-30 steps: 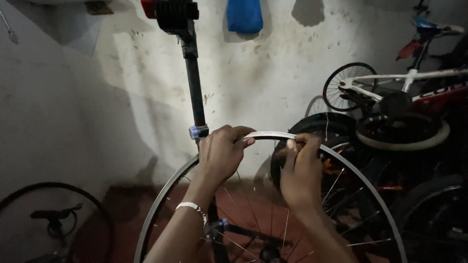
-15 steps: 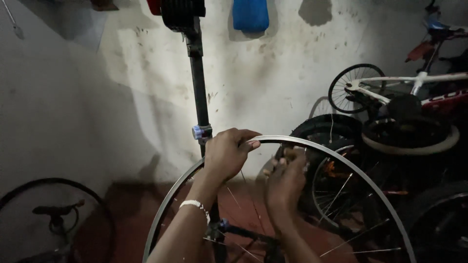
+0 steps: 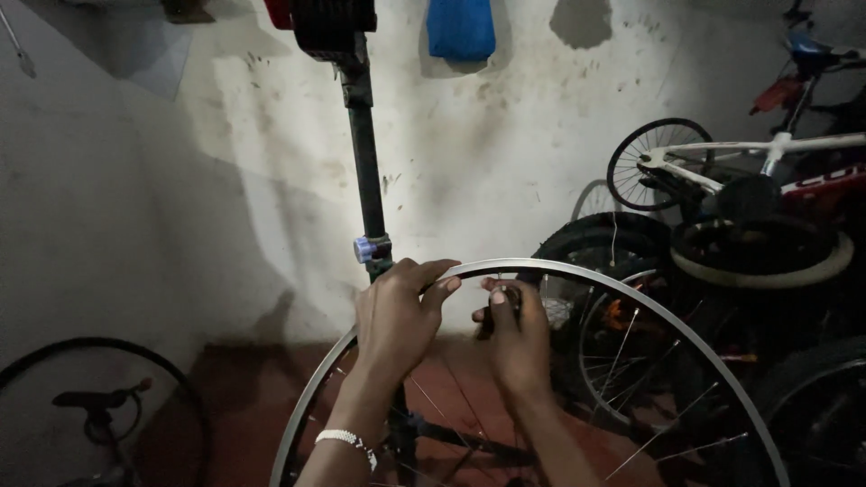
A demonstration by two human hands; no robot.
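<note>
This is a bicycle repair workshop, dim and rough. A tall black repair stand (image 3: 365, 171) rises in front of a stained, scuffed plaster wall (image 3: 523, 153), with a clamp head at its top. A bare spoked wheel rim (image 3: 577, 271) stands at the stand. On the right, a white-framed bicycle (image 3: 767, 153) rests above a heap of loose tyres (image 3: 767, 252) and spoked wheels (image 3: 631, 352). A blue bag (image 3: 461, 27) hangs on the wall. At the lower left another bicycle's saddle (image 3: 86, 399) and tyre (image 3: 54, 347) show above the reddish floor (image 3: 244, 406).
</note>
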